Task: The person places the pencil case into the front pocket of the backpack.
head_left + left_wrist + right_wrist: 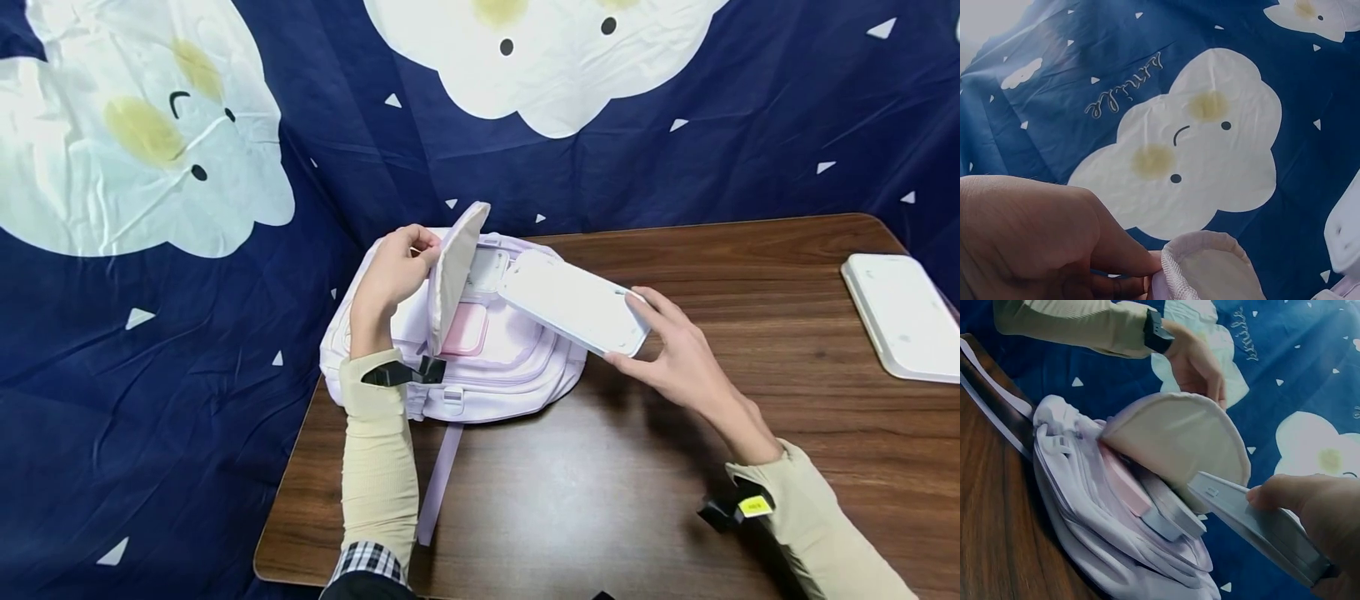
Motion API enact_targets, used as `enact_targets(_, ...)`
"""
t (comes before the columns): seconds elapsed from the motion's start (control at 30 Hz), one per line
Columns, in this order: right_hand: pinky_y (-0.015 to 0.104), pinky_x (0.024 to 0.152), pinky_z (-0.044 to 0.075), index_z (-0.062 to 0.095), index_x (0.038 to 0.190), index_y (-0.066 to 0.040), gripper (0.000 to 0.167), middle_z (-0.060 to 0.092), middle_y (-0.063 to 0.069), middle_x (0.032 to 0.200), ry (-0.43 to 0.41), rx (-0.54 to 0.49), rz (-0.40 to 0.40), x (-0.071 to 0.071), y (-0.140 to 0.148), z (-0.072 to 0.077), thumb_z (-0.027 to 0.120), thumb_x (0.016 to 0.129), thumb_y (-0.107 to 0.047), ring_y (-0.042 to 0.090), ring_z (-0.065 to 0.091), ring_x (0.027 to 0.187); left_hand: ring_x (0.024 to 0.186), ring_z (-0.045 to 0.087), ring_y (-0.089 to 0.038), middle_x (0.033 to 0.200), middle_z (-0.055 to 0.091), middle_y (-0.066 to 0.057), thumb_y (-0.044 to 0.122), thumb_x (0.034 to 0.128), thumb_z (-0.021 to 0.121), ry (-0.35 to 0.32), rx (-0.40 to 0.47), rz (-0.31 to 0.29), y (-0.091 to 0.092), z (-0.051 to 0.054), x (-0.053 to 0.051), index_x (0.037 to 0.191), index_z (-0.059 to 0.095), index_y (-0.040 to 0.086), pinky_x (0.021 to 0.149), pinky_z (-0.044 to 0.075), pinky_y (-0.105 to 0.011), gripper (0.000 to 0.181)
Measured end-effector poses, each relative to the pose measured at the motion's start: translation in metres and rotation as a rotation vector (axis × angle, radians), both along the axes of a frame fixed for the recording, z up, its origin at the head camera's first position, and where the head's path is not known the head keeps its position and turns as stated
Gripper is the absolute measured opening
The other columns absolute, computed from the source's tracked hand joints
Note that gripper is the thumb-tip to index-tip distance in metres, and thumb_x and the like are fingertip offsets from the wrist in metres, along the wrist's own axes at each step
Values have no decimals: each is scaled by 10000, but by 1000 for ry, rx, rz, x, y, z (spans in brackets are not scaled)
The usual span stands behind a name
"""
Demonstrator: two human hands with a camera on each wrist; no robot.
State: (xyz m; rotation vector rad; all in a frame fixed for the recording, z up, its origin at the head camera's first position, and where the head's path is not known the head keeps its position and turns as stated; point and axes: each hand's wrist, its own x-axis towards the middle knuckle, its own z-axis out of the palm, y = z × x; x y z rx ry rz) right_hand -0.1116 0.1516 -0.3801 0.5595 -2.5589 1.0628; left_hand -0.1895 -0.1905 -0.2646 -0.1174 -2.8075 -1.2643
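Observation:
A pale lilac backpack [495, 400] lies on the table, its flap [459, 279] raised. My left hand [397, 271] pinches the flap's edge between thumb and fingers, also visible in the left wrist view [1041, 240]. Inside the opening sit a pink case [465, 329] and a whitish case [487, 271]; the right wrist view shows the pink case [1125, 481] beside pale ones [1169, 503]. My right hand [682, 358] grips a white flat box [573, 302] by its right end, thumb on one side and fingers on the other. Its far end overlaps the bag's opening.
Another white flat box [911, 317] lies at the right of the brown wooden table [750, 275]. A lilac strap [441, 483] hangs from the bag towards the table's front. Behind stands a dark blue curtain [330, 100] with white clouds.

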Motion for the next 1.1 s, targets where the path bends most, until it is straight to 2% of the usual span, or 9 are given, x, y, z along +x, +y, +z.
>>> enact_targets(0.23,509,958,404,494,1375,-48,810,453,138,1418,30,13,77,-2,-12,-5,847,685,-285,326,469,1254,741,505,-141,903,556,-74,86,932,512,9,-5,-8,2,-2,-1,1004,609,-7,635,411,-257,153)
enact_targets(0.53,500,967,404,507,1357,-34,797,452,128,1418,-1,21,170,-5,-24,-11,839,688,-312,304,457,1262,702,493,-119,889,536,-69,72,935,502,-1,21,-30,4,-1,1,1017,597,-28,591,409,-234,161)
enact_targets(0.77,531,1003,389,507,1356,-34,780,455,137,1420,-18,47,218,-9,-32,-18,816,709,-339,335,483,1246,707,523,-119,893,515,-67,57,949,482,-48,78,-45,4,-2,-1,1028,577,-36,665,506,-273,154)
enact_targets(1.1,510,1007,401,510,1357,-29,790,464,167,1412,-49,55,251,-20,-42,-23,809,713,-376,351,483,1251,697,497,-142,886,518,-67,56,940,484,-32,56,-61,4,-2,0,1042,577,-53,599,423,-198,176)
